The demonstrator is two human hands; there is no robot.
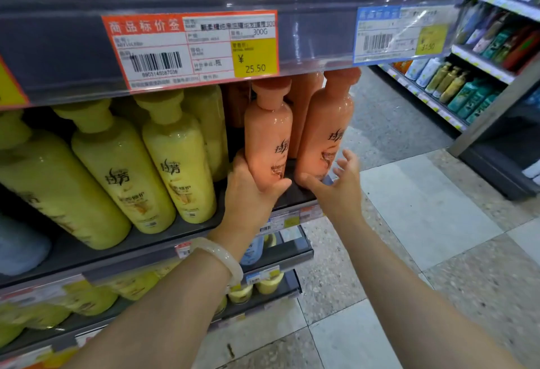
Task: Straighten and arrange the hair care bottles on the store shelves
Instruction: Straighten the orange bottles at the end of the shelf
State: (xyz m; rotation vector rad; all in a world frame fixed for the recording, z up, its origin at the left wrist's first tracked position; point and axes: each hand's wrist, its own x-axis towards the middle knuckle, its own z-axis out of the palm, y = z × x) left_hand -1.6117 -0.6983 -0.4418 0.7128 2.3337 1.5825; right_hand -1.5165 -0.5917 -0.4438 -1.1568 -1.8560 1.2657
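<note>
Two orange hair care bottles stand at the right end of the middle shelf. My left hand grips the base of the left orange bottle, thumb across its front. The right orange bottle stands at the shelf's corner. My right hand is spread around its base with straight fingers, thumb touching the bottom front. More orange bottles stand behind these two. Left of them stand several yellow bottles of the same brand, leaning in a row.
The upper shelf edge with a red price tag overhangs the bottle caps. Lower shelves hold yellow jars and more bottles. To the right lies an open tiled aisle, with another shelving unit of bottles beyond.
</note>
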